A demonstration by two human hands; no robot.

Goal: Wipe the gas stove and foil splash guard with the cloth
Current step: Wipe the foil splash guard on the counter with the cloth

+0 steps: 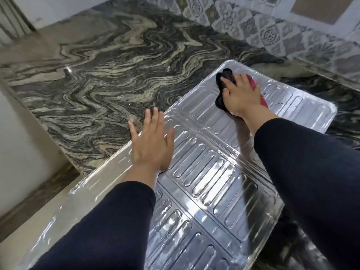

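The shiny foil splash guard (212, 168) lies flat and unfolded across the marbled counter, its embossed panels running from the bottom left to the upper right. My right hand (240, 95) presses a dark and red cloth (222, 84) down on the guard's far panel. Black cloth bunches out past my fingertips and a red part (259, 92) shows beyond the back of my hand. My left hand (151, 141) lies flat with fingers spread on the guard's left edge, fingertips reaching over the counter. No gas stove is in view.
The grey and cream swirled granite counter (101, 61) stretches to the left and back. A patterned tile wall (263, 26) rises at the rear right. The counter's front edge (64, 152) drops to a pale cabinet face at the left.
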